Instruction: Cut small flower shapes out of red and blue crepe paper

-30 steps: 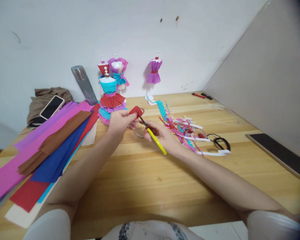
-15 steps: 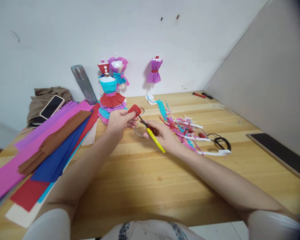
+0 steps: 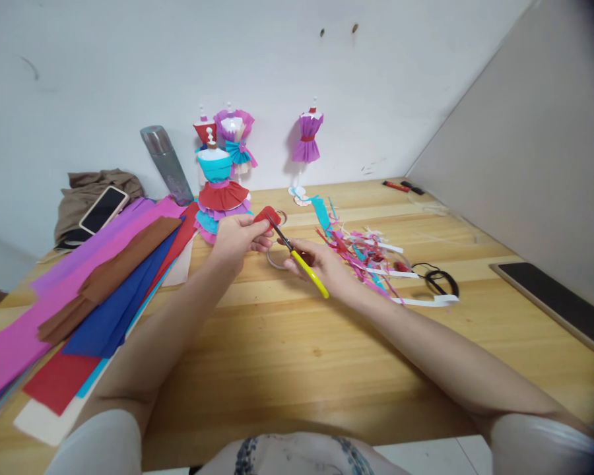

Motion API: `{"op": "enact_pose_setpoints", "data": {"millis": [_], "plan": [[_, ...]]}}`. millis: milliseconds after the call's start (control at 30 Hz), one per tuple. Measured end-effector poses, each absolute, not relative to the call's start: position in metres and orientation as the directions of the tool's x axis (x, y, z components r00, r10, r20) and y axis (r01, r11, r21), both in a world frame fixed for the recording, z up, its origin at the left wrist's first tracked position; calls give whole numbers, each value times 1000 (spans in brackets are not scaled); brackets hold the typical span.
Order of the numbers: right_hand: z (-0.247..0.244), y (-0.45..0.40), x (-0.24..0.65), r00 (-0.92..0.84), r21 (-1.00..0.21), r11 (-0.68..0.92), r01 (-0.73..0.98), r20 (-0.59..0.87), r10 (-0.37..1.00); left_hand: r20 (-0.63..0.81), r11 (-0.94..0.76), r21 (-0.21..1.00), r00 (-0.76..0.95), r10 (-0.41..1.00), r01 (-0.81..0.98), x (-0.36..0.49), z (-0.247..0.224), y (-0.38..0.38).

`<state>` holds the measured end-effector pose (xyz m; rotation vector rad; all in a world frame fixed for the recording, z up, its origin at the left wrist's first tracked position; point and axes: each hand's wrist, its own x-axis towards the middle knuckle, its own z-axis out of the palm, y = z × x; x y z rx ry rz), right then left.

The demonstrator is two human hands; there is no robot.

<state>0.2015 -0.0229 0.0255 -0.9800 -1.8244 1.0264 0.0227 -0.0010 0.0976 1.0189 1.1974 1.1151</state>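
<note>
My left hand [image 3: 240, 239] pinches a small piece of red paper [image 3: 266, 216] above the middle of the table. My right hand [image 3: 319, 264] is closed round yellow-handled scissors [image 3: 307, 272], one yellow handle sticking out toward me. The dark blades point up and left, and their tips lie at the red paper. Behind my hands on the table is a ring of tape [image 3: 276, 256], partly hidden by my fingers. Just behind my left hand stands a small dress form in a blue, red and purple paper dress [image 3: 222, 196].
Coloured paper strips [image 3: 123, 284] cover the left side, with a phone [image 3: 103, 210] on brown cloth and a leaning bottle [image 3: 167, 165] behind. More dress forms [image 3: 307, 138] stand by the wall. Right of my hands lie paper scraps [image 3: 356, 254], a black cord [image 3: 440, 282] and a dark tablet-like object [image 3: 557, 303].
The view has shifted slightly. The scissors have turned a little, with the blade tips still at the red paper; both hands keep their hold.
</note>
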Motion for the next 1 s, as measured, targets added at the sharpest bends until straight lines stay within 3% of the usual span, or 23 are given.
{"op": "enact_pose_setpoints", "data": {"millis": [700,1000], "plan": [[28,-22,202,-346,-939,323,116,267,900,-138,175,967,196,971,-185,16,90,1],[26,-21,201,-344,-936,331,116,275,898,-128,139,986,120,985,-91,21,93,0]]}}
